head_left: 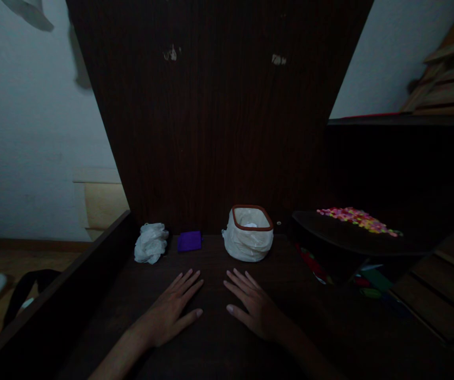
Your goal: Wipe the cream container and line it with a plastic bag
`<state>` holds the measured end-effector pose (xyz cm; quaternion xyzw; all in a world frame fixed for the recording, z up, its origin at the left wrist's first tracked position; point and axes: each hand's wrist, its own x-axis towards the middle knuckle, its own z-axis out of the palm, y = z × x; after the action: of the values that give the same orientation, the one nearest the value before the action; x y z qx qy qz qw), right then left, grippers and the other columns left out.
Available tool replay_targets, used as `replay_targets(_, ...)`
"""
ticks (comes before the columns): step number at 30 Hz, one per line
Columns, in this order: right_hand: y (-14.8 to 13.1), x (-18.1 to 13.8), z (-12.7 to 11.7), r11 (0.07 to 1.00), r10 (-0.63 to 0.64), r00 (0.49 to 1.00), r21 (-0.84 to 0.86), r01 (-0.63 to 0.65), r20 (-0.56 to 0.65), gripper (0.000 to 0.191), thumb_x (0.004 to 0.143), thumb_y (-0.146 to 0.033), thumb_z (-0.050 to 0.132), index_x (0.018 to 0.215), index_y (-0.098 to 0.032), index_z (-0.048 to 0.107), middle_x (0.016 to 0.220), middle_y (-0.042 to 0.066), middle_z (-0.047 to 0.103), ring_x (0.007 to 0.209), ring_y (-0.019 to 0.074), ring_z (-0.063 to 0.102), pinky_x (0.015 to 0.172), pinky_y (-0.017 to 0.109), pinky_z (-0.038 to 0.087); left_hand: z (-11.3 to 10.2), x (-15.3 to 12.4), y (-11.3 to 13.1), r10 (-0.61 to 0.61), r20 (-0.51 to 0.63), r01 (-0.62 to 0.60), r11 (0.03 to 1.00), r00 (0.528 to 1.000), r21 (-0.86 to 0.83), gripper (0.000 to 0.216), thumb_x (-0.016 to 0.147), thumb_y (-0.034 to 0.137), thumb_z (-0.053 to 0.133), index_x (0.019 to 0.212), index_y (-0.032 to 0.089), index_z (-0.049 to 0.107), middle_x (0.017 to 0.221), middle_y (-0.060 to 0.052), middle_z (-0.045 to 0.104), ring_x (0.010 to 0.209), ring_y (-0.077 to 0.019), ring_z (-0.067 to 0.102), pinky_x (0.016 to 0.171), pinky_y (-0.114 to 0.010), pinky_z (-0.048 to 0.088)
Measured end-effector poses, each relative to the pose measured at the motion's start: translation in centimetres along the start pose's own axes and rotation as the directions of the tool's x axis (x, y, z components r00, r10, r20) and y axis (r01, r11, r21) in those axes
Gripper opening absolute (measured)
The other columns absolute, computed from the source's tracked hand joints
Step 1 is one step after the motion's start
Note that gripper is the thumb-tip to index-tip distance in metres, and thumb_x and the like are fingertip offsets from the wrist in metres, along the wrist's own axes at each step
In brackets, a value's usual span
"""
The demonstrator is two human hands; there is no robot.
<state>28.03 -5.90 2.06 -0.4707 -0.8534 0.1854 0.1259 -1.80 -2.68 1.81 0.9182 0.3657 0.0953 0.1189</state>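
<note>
Both hands lay flat, palms down, side by side and a little apart. The left hand [173,311] had its fingers stretched forward and slightly spread, with the thumb angled inward toward the other hand. The right hand [252,309] mirrored it, fingers extended and fanned, thumb pointing inward. Both bare forearms ran back toward the lower edge of the view, converging from either side. Neither hand gripped anything.

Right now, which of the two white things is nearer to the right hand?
The white basket with the red rim, just beyond the right hand; the crumpled white bag lies farther left.
</note>
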Motion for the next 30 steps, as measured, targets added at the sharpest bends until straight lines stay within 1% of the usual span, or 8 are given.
replay_targets(2,0.08,0.02,0.08,1.0,-0.007,1.0,0.006,0.007,-0.012,0.06,0.103,-0.052,0.042,0.154,-0.02,0.042,0.165,0.011,0.028,0.155,0.0299,0.022,0.125,0.06,0.017,-0.03,0.01,-0.01,0.005,-0.005,-0.005,1.0,1.0,-0.005,0.063,0.102,0.054,0.046,0.159,0.031,0.029,0.166,-0.007,0.027,0.154,-0.0335,0.026,0.122,-0.06,0.031)
replay_targets(6,0.09,0.05,0.09,1.0,-0.016,0.999,0.019,0.017,-0.035,0.059,0.103,-0.051,0.044,0.154,-0.02,0.044,0.164,0.011,0.03,0.154,0.03,0.024,0.125,0.061,0.018,0.23,-0.01,-0.22,0.035,-0.05,-0.035,0.999,0.998,-0.005,0.063,0.102,0.052,0.048,0.159,0.033,0.027,0.166,-0.005,0.028,0.153,-0.0328,0.028,0.123,-0.059,0.031)
replay_targets(12,-0.22,0.12,-0.27,1.0,0.009,1.0,0.019,-0.009,-0.006,0.06,0.102,-0.051,0.045,0.153,-0.02,0.045,0.164,0.011,0.031,0.154,0.0304,0.024,0.125,0.06,0.018,0.23,0.02,-0.11,0.014,-0.034,-0.014,1.0,0.999,-0.004,0.062,0.102,0.054,0.046,0.158,0.032,0.03,0.166,-0.005,0.028,0.154,-0.0324,0.028,0.124,-0.058,0.031)
replay_targets(19,0.26,0.21,0.19,1.0,0.012,1.0,0.025,-0.012,-0.026,0.06,0.101,-0.052,0.047,0.153,-0.023,0.046,0.164,0.011,0.033,0.154,0.0301,0.026,0.125,0.059,0.019,-0.04,0.13,0.3,-0.019,-0.023,0.018,0.999,1.0,-0.033,0.062,0.102,0.056,0.045,0.157,0.028,0.035,0.165,-0.007,0.031,0.154,-0.0332,0.028,0.123,-0.059,0.031)
replay_targets(23,0.52,0.15,0.38,1.0,0.003,0.999,0.026,-0.002,-0.036,0.06,0.101,-0.053,0.047,0.153,-0.023,0.045,0.164,0.011,0.033,0.154,0.0298,0.026,0.125,0.059,0.019,-0.07,0.21,0.34,-0.01,-0.046,0.007,0.998,0.999,-0.059,0.062,0.102,0.056,0.046,0.156,0.028,0.037,0.164,-0.008,0.033,0.153,-0.0328,0.029,0.123,-0.059,0.03)
replay_targets(27,0.38,0.08,0.4,1.0,0.019,0.999,0.018,-0.019,-0.033,0.06,0.102,-0.052,0.046,0.153,-0.022,0.045,0.164,0.011,0.033,0.154,0.0287,0.025,0.125,0.058,0.019,0.08,0.25,0.25,-0.029,-0.033,0.026,0.996,0.999,-0.08,0.062,0.101,0.056,0.046,0.156,0.027,0.038,0.165,-0.009,0.032,0.154,-0.0325,0.027,0.124,-0.059,0.028)
replay_targets(30,0.19,0.02,0.37,0.999,0.02,0.999,0.026,-0.019,-0.04,0.058,0.102,-0.051,0.046,0.153,-0.023,0.045,0.163,0.011,0.033,0.154,0.028,0.026,0.125,0.058,0.019,0.33,0.23,0.07,-0.019,-0.061,0.013,0.996,0.998,-0.088,0.061,0.101,0.055,0.048,0.155,0.029,0.038,0.164,-0.008,0.033,0.154,-0.0313,0.028,0.125,-0.057,0.028)
